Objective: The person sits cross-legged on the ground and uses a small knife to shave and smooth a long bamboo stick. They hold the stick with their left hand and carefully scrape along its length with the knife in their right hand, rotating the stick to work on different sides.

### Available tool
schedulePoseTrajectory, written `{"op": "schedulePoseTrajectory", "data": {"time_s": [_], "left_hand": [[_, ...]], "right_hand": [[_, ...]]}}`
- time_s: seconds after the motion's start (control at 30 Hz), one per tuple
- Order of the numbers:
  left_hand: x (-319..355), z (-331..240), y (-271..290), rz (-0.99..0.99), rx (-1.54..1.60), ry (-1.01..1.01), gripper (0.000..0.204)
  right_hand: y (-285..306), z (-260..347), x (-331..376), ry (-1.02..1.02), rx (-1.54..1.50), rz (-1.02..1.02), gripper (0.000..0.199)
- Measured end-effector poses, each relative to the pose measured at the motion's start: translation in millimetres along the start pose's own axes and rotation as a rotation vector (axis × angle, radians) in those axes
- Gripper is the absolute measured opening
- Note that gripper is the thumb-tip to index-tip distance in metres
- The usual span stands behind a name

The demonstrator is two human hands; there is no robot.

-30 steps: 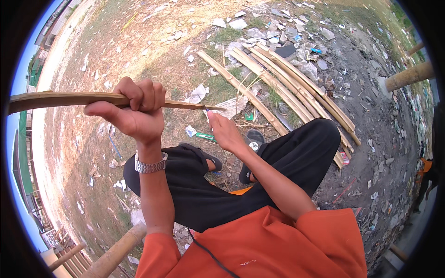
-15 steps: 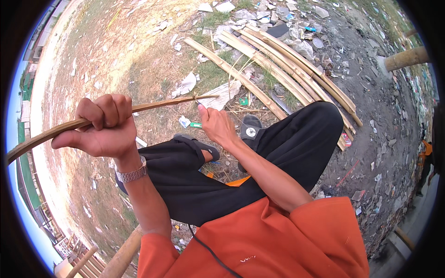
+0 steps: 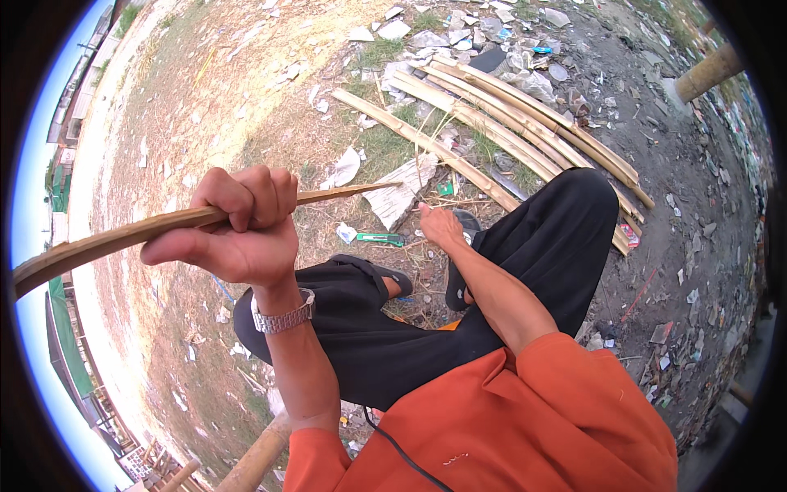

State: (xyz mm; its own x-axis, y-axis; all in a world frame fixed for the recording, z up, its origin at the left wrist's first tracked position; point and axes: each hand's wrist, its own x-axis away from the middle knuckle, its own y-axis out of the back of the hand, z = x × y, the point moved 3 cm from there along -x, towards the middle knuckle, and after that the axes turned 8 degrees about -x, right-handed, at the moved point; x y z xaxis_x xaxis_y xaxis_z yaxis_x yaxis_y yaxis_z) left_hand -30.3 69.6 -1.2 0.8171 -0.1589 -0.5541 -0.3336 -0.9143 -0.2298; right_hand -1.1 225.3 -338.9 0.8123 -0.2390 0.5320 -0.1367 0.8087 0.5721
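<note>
My left hand (image 3: 242, 217), with a metal watch on its wrist, is closed around a long bamboo strip (image 3: 115, 238). The strip bows from the left rim of the view toward the middle, where its thin tip sits above a whitish, weathered slab (image 3: 396, 195) on the ground. My right hand (image 3: 443, 226) is held low in front of my feet, to the right of the tip and apart from it. Its fingers are curled together, and whatever they grip is too small to make out. On the ground left of it lies a green utility knife (image 3: 379, 239).
Split bamboo lengths (image 3: 492, 123) lie in a pile ahead to the right. Close to them is a flat metal blade (image 3: 510, 184). A bamboo post (image 3: 709, 72) rises at far right, and a bamboo pole (image 3: 258, 451) is at lower left. Litter covers the ground.
My right hand has come away from the strip's tip, moving right and down. My left hand, still gripping the strip, sits further right in view, and the whole view has shifted slightly.
</note>
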Motion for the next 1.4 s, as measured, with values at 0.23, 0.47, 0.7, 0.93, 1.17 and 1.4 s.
{"op": "schedulePoseTrajectory", "data": {"time_s": [0.23,0.47,0.7,0.93,1.17,1.4], "left_hand": [[2,-23,34,-0.749,-0.39,-0.048,0.062],[3,-14,24,-0.73,-0.379,-0.072,0.062],[-1,-10,20,-0.619,-0.304,-0.033,0.063],[-1,-10,13,-0.527,-0.355,-0.012,0.064],[-4,-7,11,-0.464,-0.259,-0.05,0.065],[2,-14,26,-0.458,-0.214,0.002,0.064]], "right_hand": [[29,128,67,0.253,-0.284,0.216,0.064],[-6,87,42,0.249,-0.204,0.11,0.063],[13,96,49,0.292,-0.202,0.186,0.063],[5,96,50,0.326,-0.264,0.215,0.065],[-13,52,6,0.14,-0.218,0.166,0.067],[-27,49,-20,0.161,-0.202,0.192,0.067]]}}
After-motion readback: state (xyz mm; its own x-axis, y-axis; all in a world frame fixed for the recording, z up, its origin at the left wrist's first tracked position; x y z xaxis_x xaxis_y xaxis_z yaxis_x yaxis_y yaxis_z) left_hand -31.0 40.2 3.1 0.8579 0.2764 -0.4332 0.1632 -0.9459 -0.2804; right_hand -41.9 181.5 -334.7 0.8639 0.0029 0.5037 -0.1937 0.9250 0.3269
